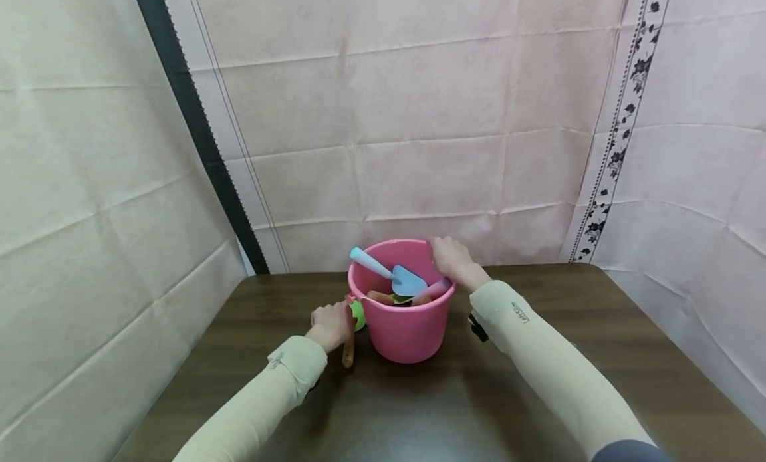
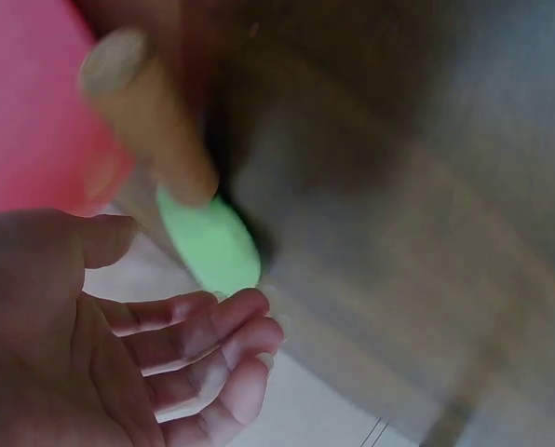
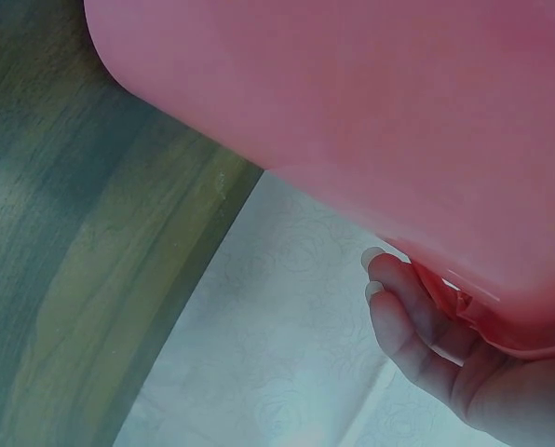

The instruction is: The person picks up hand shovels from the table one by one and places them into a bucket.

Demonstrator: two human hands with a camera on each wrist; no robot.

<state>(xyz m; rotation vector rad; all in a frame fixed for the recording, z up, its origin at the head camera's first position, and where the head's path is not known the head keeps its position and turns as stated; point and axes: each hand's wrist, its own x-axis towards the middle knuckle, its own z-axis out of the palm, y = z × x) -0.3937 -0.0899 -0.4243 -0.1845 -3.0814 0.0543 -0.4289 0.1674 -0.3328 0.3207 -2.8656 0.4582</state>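
Observation:
A pink bucket [image 1: 407, 339] stands on the table, holding a light blue trowel [image 1: 409, 282], wooden handles and a pinkish-purple handle. My right hand [image 1: 453, 257] grips its rim at the right; in the right wrist view, the fingers [image 3: 403, 321] curl at the rim from outside. Just left of the bucket is a small garden tool with a green blade [image 2: 210, 244] and a wooden handle [image 2: 152, 116]. My left hand [image 1: 332, 324] is beside that tool. In the left wrist view its palm is bare, fingers loosely bent, fingertips right at the blade's end.
The dark wooden table [image 1: 413, 415] has its far edge just behind the bucket. Pale cloth sheets [image 1: 419, 116] hang behind the table and along both sides.

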